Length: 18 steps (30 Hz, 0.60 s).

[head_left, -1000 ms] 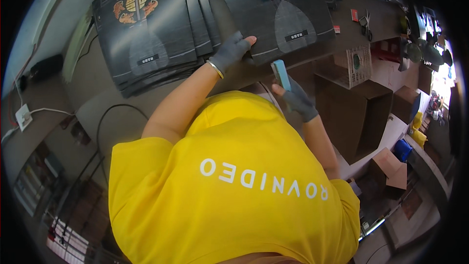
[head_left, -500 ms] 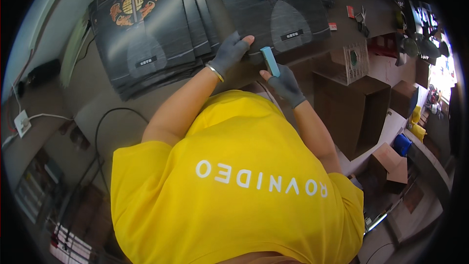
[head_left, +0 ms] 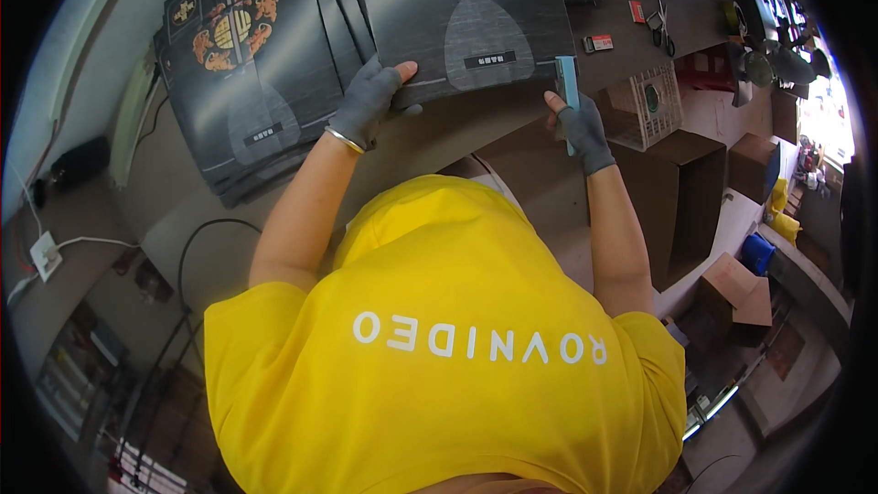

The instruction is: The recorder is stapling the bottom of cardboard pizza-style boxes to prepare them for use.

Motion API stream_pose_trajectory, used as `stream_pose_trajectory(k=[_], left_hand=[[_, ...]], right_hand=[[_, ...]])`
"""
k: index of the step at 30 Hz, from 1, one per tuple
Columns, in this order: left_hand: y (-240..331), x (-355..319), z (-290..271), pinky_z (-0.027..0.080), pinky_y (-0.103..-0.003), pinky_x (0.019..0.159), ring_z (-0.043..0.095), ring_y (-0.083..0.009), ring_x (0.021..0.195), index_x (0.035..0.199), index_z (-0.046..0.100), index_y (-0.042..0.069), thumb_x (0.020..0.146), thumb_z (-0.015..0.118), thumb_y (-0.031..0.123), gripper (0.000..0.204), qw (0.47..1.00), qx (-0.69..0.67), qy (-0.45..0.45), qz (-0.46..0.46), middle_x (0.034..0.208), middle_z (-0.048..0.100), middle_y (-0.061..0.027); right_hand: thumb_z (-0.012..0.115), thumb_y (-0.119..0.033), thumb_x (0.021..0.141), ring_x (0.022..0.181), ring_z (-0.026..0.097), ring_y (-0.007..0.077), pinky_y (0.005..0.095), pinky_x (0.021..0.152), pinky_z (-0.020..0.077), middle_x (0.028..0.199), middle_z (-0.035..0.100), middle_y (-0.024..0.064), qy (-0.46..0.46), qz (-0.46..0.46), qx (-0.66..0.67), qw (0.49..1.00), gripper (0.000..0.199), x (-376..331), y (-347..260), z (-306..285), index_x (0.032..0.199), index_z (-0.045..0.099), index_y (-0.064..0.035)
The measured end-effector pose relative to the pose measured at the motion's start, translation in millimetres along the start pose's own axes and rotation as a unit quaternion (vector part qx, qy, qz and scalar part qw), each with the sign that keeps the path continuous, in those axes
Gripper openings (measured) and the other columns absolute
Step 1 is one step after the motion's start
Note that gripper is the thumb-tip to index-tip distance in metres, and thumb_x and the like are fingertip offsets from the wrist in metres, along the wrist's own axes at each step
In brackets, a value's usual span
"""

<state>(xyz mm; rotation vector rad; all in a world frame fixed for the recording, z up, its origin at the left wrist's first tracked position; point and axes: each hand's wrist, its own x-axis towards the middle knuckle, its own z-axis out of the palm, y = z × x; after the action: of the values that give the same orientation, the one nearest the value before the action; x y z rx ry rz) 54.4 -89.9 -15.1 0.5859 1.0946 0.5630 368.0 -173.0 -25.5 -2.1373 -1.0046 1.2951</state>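
A large dark printed sheet (head_left: 412, 23) with an orange round emblem lies on the table in front of me. My left hand (head_left: 364, 102), in a grey fingerless glove, grips its near left edge, thumb on top and fingers underneath. My right hand (head_left: 585, 134), gloved alike, is closed around a slim light-blue stapler (head_left: 568, 91). The stapler's far end is at the sheet's near right corner; whether its jaws enclose the edge cannot be told. Left of my left hand is a stack of similar dark sheets (head_left: 302, 82), overlapping one another.
On the table (head_left: 622, 59) to the right lie small red-and-white boxes (head_left: 598, 43) and black scissors (head_left: 659, 29). A pale lattice basket (head_left: 655, 101) stands near a large open cardboard box (head_left: 700, 192) beside my right arm. A black cable (head_left: 215, 222) loops at the left.
My left hand has moved left and taken the sheet's near edge. The sheet has shifted left. My right hand has carried the stapler right, to the sheet's corner.
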Motion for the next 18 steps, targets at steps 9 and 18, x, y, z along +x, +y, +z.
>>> stream_pose_trajectory(k=[9,18], left_hand=[[8.0,-28.1,-6.8,0.054,-0.026,0.057,0.061,-0.0123,0.079,0.126,0.046,0.007,0.086,0.062,0.02,0.045,0.995,0.021,0.041,0.091,0.101,0.06,-0.0053],[37.8,-125.5,-182.9,0.041,-0.027,0.092,0.051,-0.0167,0.11,0.137,0.036,-0.003,0.086,0.061,0.016,0.06,0.94,0.183,0.23,0.175,0.121,0.053,-0.0116]], right_hand=[[0.068,-0.037,0.082,0.049,0.055,0.011,0.0252,0.043,0.0416,0.059,0.055,0.0024,-0.034,0.024,0.003,0.999,0.034,-5.2,-3.3,25.4,0.085,0.06,-0.0044],[0.068,-0.028,0.083,0.07,0.059,0.0145,0.0275,0.066,0.0469,0.079,0.062,0.0061,-0.227,0.003,0.172,0.959,0.03,-26.0,-0.1,37.9,0.092,0.058,-0.0008]])
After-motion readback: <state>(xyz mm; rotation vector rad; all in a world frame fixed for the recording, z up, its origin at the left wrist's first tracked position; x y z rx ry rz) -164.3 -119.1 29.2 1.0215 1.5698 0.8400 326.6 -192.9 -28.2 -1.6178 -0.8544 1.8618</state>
